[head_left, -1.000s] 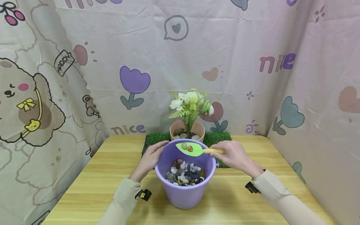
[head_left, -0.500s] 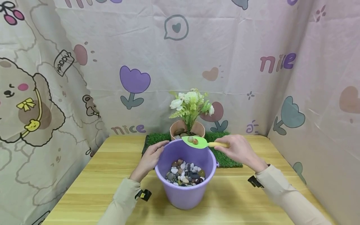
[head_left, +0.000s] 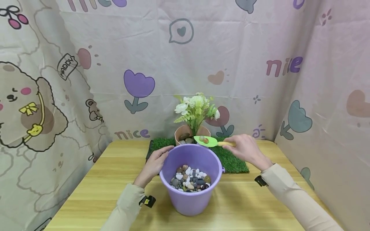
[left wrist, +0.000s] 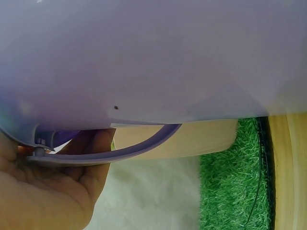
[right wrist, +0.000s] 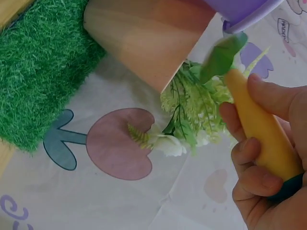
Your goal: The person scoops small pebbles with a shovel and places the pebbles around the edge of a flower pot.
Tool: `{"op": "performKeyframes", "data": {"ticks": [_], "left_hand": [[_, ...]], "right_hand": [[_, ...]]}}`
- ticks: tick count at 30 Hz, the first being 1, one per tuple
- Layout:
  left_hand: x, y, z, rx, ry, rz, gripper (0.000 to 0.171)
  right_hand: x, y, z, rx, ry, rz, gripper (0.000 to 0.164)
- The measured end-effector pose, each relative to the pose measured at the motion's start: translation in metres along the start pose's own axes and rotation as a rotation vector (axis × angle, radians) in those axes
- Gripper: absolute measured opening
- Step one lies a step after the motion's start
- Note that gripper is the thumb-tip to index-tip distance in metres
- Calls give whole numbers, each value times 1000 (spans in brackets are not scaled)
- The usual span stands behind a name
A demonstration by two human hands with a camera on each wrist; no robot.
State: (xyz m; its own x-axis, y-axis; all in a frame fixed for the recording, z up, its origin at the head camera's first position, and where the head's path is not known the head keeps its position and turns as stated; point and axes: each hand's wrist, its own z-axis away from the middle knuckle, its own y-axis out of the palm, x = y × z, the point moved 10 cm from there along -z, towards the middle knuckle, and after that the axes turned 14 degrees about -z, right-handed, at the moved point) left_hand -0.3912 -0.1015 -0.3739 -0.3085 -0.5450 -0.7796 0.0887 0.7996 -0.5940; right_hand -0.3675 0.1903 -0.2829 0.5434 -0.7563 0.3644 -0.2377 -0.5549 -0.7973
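Note:
A purple bucket holds many mixed pebbles. My left hand grips its left rim, beside the bail handle in the left wrist view. The yellow grip of a green toy trowel is held in my right hand, with fingers wrapped round it in the right wrist view. Two small pebbles lie on the blade, which is above the bucket's far rim and in front of a flower pot. Part of the pot is hidden behind bucket and trowel.
White flowers stand in the pot, with larger stones at their base. Pot and bucket are near a green artificial turf mat on the wooden table. A printed cloth hangs behind and at both sides.
My right hand has carried the trowel, with its two pebbles, from over the bucket's mouth forward and slightly right towards the pot. The left hand has stayed on the rim.

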Motion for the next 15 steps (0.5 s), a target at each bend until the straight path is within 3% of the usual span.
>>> {"op": "performKeyframes", "data": {"ticks": [15], "left_hand": [[-1, -1, 1, -9, -2, -7, 39]], "right_hand": [[-13, 1, -23, 27, 88, 105, 20]]}}
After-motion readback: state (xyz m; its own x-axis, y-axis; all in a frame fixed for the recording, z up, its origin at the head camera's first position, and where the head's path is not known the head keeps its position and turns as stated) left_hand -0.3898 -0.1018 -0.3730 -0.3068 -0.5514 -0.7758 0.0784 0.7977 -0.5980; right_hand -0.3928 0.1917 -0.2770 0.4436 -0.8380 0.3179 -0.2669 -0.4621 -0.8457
